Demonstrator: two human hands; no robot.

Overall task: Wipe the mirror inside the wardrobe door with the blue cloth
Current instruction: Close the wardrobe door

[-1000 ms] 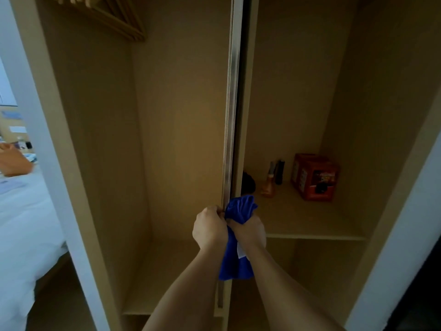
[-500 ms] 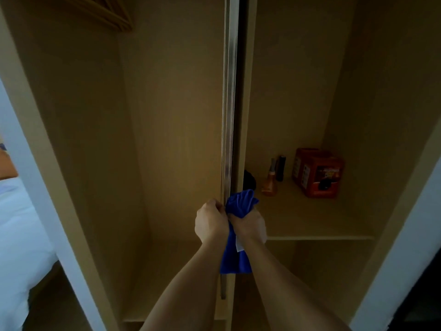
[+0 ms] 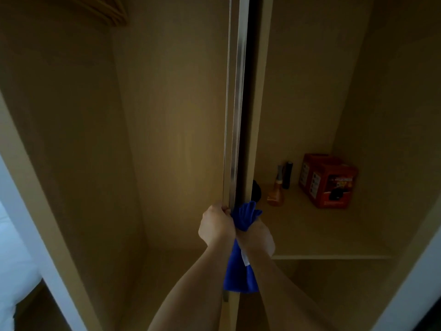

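At door edge [image 3: 235, 139], hands [image 3: 235, 231] gripping blue cloth [image 3: 241, 273]

One head-worn camera looks forward and slightly down into the open wardrobe [image 3: 176, 139] from close range, its central metal edge [image 3: 235, 115] dead ahead.

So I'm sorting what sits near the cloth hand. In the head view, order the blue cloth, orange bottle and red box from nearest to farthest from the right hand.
1. Blue cloth: gripped in the right hand.
2. Orange bottle: on the shelf, just up and right of the hand.
3. Red box: farther right, toward the shelf's back corner.
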